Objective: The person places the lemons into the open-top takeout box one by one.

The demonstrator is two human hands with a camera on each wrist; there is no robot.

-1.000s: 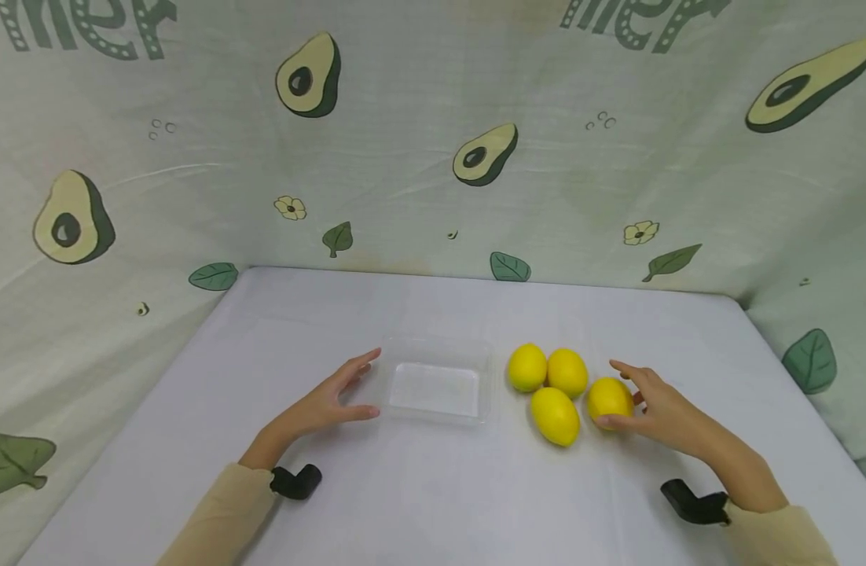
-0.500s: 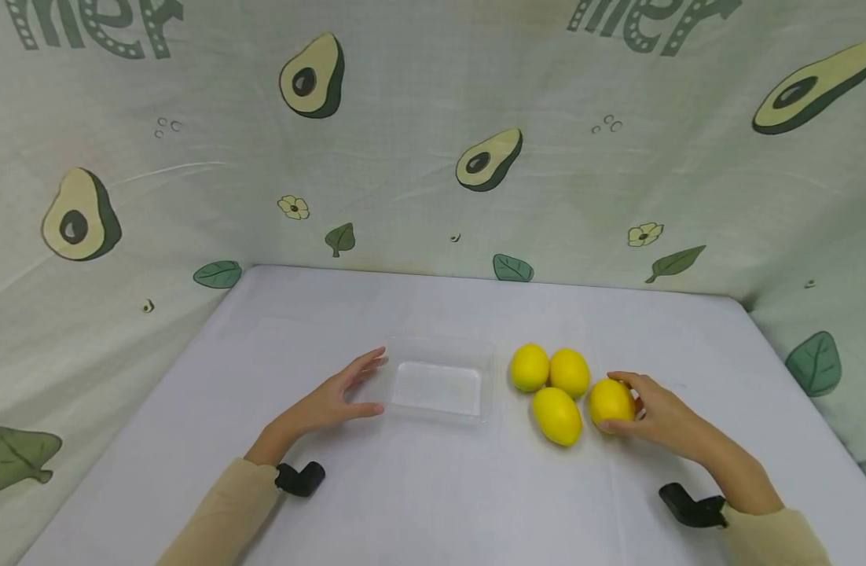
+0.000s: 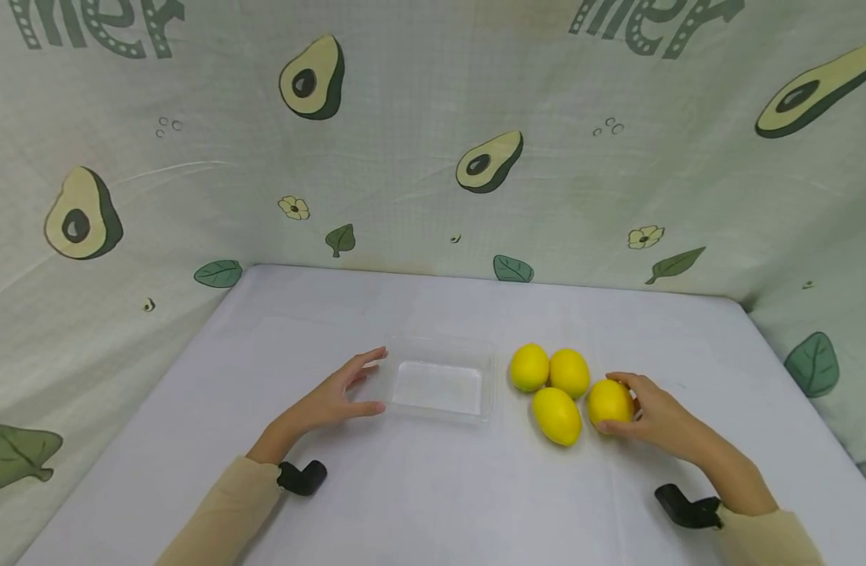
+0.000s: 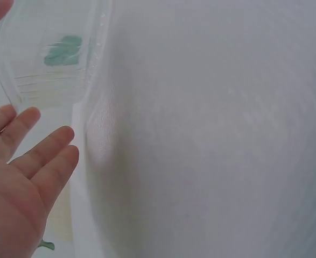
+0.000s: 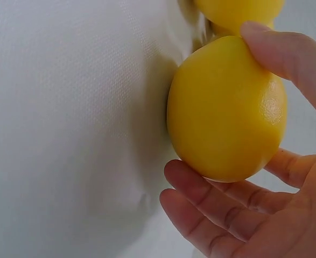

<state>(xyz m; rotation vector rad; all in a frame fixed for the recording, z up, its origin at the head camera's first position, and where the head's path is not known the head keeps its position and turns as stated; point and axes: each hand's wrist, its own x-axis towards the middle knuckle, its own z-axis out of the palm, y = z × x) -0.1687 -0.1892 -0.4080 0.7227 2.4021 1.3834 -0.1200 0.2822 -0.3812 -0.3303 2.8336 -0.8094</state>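
Note:
My right hand (image 3: 652, 413) holds the rightmost lemon (image 3: 610, 404), thumb on its near side and fingers round its far side. In the right wrist view this lemon (image 5: 227, 110) sits on the white cloth between the thumb and the curled fingers. Three more yellow lemons lie just left of it: one at the back left (image 3: 529, 367), one beside that (image 3: 570, 373) and one in front (image 3: 556, 417). At the left edge of a clear plastic container (image 3: 436, 414) is my left hand (image 3: 334, 397), thumb and fingers spread apart; whether the fingertips touch it I cannot tell.
A white cloth covers the table (image 3: 433, 503). Behind it and along both sides hangs a pale fabric (image 3: 405, 157) printed with avocados and leaves. Black camera mounts sit at the left wrist (image 3: 302, 477) and right wrist (image 3: 688, 507).
The right hand's fingers have come down and closed round the rightmost lemon, which stays in place on the table. My left hand has hardly moved beside the container.

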